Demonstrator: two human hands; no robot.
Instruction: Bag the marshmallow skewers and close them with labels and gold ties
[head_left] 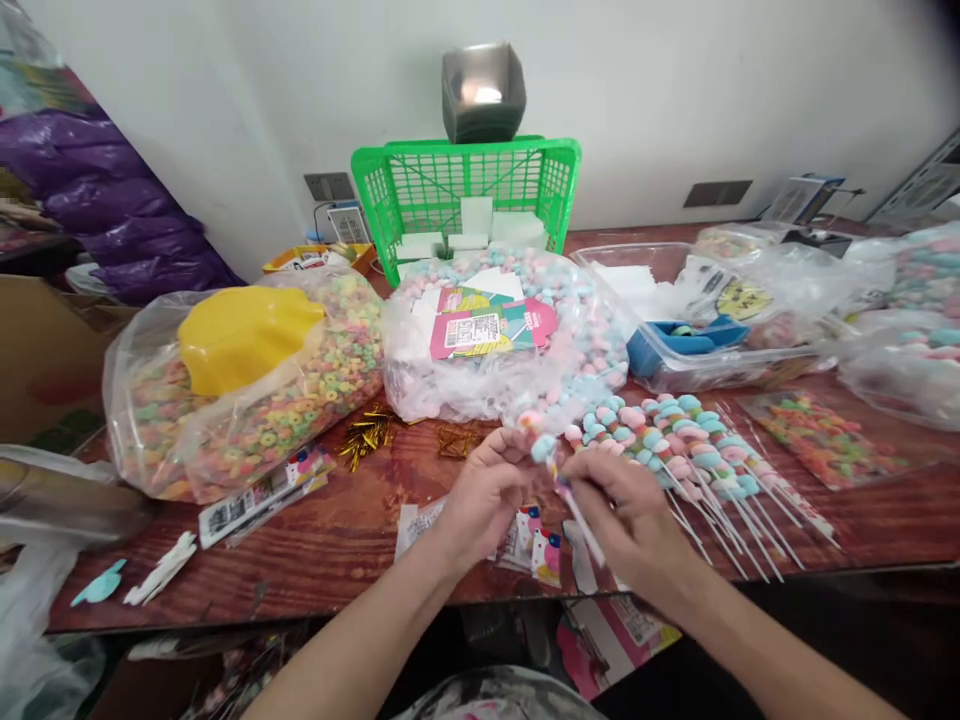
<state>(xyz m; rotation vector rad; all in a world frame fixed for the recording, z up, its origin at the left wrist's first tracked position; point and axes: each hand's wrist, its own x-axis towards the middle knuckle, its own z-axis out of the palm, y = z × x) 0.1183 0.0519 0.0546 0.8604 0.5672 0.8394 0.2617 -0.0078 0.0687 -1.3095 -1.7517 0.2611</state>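
Observation:
Above the table's front edge, both hands work on one candy skewer (543, 448), a white stick with pink and pale blue sweets at its top. The fingers of my left hand (486, 500) are curled closed around the sweets at the upper end. My right hand (626, 505) pinches the stick just below the sweets, and the stick's lower end points down towards me. To the right lies a pile of finished-looking candy skewers (690, 445), their white sticks facing me. Small printed packets (529, 545) lie under my hands, partly hidden by them.
A bag of ring-shaped sweets (277, 425) with a yellow scoop-like bowl (247, 335) stands left. Behind my hands are a bag of pink and blue sweets (592, 350) and a green basket (465, 165). A clear tub (675, 375) and a flat sweet packet (825, 435) sit right. Gold ties (367, 437) lie nearby.

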